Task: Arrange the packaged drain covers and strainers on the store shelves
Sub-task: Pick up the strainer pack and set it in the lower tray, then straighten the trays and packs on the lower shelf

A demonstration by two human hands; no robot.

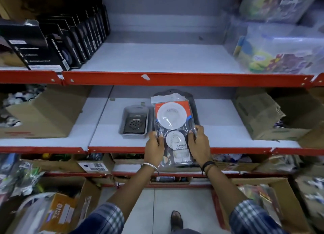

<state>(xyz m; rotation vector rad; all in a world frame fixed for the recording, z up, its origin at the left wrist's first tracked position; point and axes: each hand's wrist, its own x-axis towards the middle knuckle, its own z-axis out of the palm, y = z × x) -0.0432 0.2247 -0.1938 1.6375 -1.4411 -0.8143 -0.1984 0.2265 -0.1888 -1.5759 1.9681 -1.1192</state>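
Strainer pack [172, 121]: a clear plastic bag with a red card inside, one big white round strainer up top and a smaller white one below it, held at the centre of the frame over the front edge of the middle shelf [219, 128]. Its upper end is laid over a dark flat item at the back (can't be made out properly).
Left hand [154, 148]: fingers are curled around the pack's left edge, thumb on the front, so the pack is gripped. A thin silver bangle is worn on that wrist.
Right hand [199, 144]: closed on the pack's right edge in the same way, dark bands on the wrist.
Drain cover [134, 122]: a square metal grate in a grey blister tray, lying flat on the middle shelf just left of the pack, close but whether they touch can't be told.
Black boxes [57, 46]: lined up in a row on the top shelf, upper left of the frame.
Cardboard boxes: one opened at the left [43, 114] and one crumpled at the right [259, 118] of the middle shelf, well apart from the pack.
Sleeves: blue-white check, seen at the bottom of the frame.
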